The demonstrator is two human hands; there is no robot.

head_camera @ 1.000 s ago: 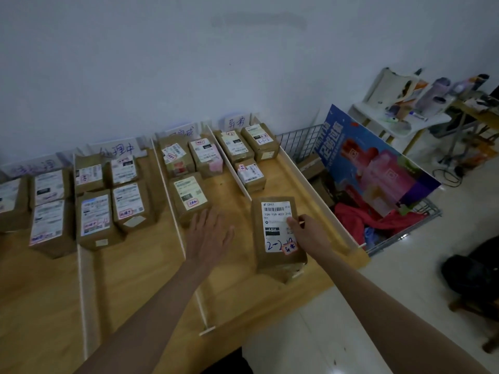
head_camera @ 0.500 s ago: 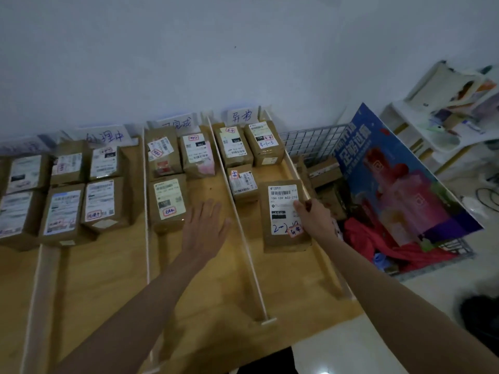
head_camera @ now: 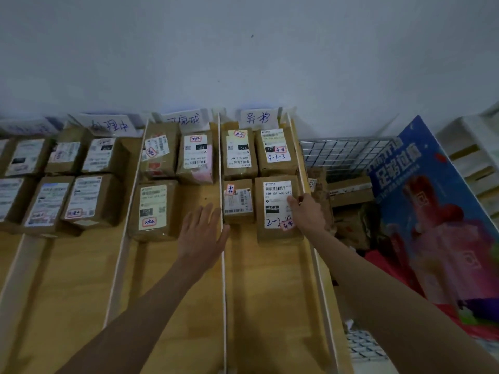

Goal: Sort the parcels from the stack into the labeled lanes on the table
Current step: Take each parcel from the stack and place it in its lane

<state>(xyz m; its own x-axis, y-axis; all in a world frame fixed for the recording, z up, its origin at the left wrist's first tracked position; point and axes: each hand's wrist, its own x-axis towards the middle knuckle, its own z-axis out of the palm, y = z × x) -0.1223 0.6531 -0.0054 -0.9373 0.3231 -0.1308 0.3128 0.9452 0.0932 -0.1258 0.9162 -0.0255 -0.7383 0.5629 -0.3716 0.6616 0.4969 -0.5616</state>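
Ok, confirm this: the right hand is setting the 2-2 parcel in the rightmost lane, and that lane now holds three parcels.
The count is wrong. In the head view the rightmost lane holds four parcels: two at the back, a small one in front on the left, and the 2-2 parcel beside it. The right hand is indeed on that parcel.

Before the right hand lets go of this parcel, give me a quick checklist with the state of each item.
1. Parcel sits inside the rightmost lane: ok, between both rails.
2. Parcel lies flat with its label up: ok.
3. Closed up to the row behind: ok, it meets the parcel marked 4-1-3.
4. Clear of the small parcel beside it: cannot tell, the gap is too thin to judge.
5. Right hand free to lift off: ok, its fingers rest on the parcel's right edge.
6. Left hand out of the way: ok, open and flat in the next lane over, at the rail.
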